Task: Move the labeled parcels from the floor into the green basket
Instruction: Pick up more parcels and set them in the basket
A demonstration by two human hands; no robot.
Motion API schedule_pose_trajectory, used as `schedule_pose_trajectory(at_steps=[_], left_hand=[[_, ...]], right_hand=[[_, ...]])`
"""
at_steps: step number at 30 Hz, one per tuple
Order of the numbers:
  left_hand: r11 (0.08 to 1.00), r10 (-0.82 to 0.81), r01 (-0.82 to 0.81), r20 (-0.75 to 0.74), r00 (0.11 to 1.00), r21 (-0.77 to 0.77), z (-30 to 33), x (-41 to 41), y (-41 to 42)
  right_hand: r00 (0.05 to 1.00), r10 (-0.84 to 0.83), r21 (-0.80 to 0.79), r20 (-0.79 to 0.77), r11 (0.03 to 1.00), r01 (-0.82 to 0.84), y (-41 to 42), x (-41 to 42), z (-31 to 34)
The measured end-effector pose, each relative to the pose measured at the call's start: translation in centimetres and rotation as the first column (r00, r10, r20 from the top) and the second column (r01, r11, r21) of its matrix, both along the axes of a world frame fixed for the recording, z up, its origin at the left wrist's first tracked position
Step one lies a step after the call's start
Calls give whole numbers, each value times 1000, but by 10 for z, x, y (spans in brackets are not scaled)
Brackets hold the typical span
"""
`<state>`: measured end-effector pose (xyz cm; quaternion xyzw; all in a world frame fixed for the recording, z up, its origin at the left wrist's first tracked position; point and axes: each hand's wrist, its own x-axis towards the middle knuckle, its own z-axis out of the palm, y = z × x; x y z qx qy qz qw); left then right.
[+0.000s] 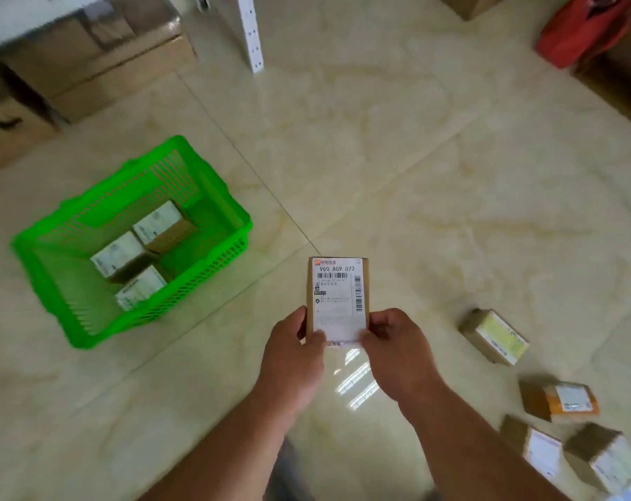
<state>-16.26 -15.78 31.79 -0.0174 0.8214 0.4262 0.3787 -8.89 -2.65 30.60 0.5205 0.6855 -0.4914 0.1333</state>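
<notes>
A small brown parcel [337, 294] with a white shipping label facing up is held above the floor in the middle of the view. My left hand [292, 352] grips its lower left edge and my right hand [397, 348] grips its lower right edge. The green basket [212, 197] stands on the floor to the left, with three labeled parcels [119, 256] lying inside it. Several more labeled parcels lie on the floor at the right, the nearest being one with a yellowish label [494, 336] and one with an orange band [559, 399].
Stacked cardboard boxes [100, 66] fill the far left under a shelf. A white perforated shelf post [252, 34] stands at the top centre. A red bag [581, 30] and more boxes sit at the far right. The floor is glossy beige tile.
</notes>
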Motion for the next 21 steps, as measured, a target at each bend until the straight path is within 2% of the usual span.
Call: schedule_pose_trajectory(at_steps=[7,11,16,21], left_hand=[[986,153,-158,-84,985,-57,2,-57,-51],[960,245,-253,-77,967,-124,-3,-78,-64],[887,444,-446,-42,895,-122,0,-102,-63],[805,590,-589,-17,808,-74,-4,-124,-65]], right_hand=[[983,181,-30,-35,983,-182,-38,-79,-7],[960,274,-69,-54,958,-278,-46,-114,-10],[867,486,-73,-113,866,-495,-43,-159,-2],[799,593,-66,-101,797,-600,-44,-204,3]])
